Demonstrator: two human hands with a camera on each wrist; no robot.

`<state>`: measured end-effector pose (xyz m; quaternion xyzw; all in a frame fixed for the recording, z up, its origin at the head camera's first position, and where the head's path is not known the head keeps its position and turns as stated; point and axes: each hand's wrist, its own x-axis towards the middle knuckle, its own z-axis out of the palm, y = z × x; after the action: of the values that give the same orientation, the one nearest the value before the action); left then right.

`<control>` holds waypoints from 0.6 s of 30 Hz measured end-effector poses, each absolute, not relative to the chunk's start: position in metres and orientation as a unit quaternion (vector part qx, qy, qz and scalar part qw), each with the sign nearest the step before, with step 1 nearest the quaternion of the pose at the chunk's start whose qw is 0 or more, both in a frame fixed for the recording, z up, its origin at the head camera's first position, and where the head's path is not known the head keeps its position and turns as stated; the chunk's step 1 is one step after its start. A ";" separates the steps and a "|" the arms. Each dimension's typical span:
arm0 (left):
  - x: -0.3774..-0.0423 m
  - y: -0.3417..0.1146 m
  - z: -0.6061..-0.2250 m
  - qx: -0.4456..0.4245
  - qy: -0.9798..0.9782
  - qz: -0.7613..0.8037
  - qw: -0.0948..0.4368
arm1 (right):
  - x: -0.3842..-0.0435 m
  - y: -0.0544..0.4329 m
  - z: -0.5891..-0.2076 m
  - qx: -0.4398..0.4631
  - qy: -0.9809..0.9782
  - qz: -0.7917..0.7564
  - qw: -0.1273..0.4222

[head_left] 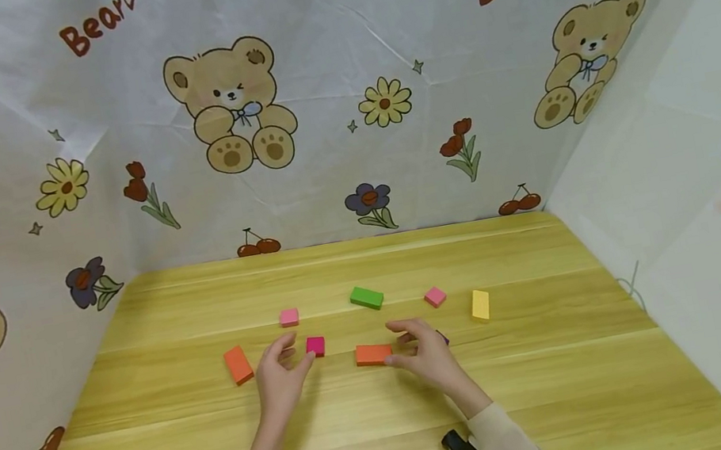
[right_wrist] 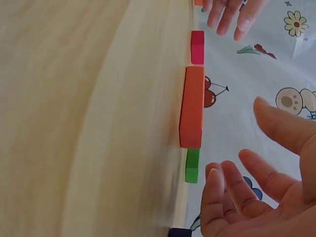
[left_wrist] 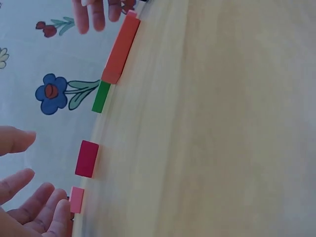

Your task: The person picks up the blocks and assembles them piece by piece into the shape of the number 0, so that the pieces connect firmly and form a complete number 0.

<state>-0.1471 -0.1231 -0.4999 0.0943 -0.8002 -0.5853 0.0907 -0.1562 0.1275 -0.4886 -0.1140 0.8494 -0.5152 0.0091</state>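
Note:
My left hand hovers over the table with its fingers loosely bent and nothing held. Just right of its thumb lies a magenta block. Between the hands is an orange block, lying flat. My right hand is beside this block's right end, its thumb and fingers spread apart around nothing. In the right wrist view a gap shows between the right hand's fingers and the orange block. A dark purple block is mostly hidden behind the right hand. Beyond the left hand sits a pink block.
A second orange block lies left of the left hand. Farther back are a green block, another pink block and a yellow block. Printed cloth walls in the back and sides of the wooden table.

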 end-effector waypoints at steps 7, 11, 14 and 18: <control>-0.158 -0.119 -0.511 0.125 -0.815 -0.561 0.073 | -0.165 0.125 -0.497 -0.105 0.870 -0.480 0.030; -0.162 -0.116 -0.514 0.130 -0.832 -0.534 0.073 | -0.169 0.124 -0.499 -0.105 0.876 -0.468 0.042; -0.165 -0.115 -0.514 0.128 -0.845 -0.513 0.079 | -0.170 0.123 -0.498 -0.103 0.878 -0.464 0.055; -0.168 -0.114 -0.516 0.126 -0.860 -0.489 0.076 | -0.172 0.120 -0.498 -0.099 0.882 -0.456 0.066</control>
<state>-0.1681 -0.1144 -0.5159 0.1255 -0.8599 -0.4889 0.0758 -0.1717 0.1199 -0.4976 -0.0987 0.8822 -0.4555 0.0663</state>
